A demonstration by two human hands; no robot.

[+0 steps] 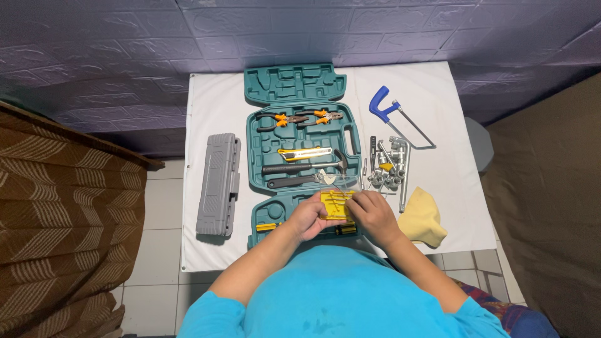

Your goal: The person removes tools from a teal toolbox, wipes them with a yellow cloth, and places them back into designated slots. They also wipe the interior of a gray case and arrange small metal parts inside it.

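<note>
In the head view, the person's left hand [308, 218] and right hand [374, 213] meet over the near end of an open teal tool case [300, 125] lying on a white table [206, 112]. Both hands grasp a small yellow holder of thin screwdrivers [335, 204], the left clenched along its left edge, the right pinching its right edge with the fingertips, so the flat piece stays level and steady between them. The holder sits just above the near tray of the case, right at the grip.

Just beyond the grip, in moulded recesses that keep each tool from shifting, lie a wrench [294, 182], a hammer [307, 168] and a yellow utility knife [299, 153]. Farther beyond those rest two pairs of orange-handled pliers [299, 119]. The case lid, with empty shaped pockets, lies open at the far end.

To the right of the grip, near the right hand, a heap of metal sockets and bits [388, 169] is spread loose on the table, with a blue-handled hacksaw [394, 116] beyond it. A yellow cloth [422, 219] lies just beside the right wrist. Well to the left of the grip, a closed grey case [218, 183] rests on the table.
</note>
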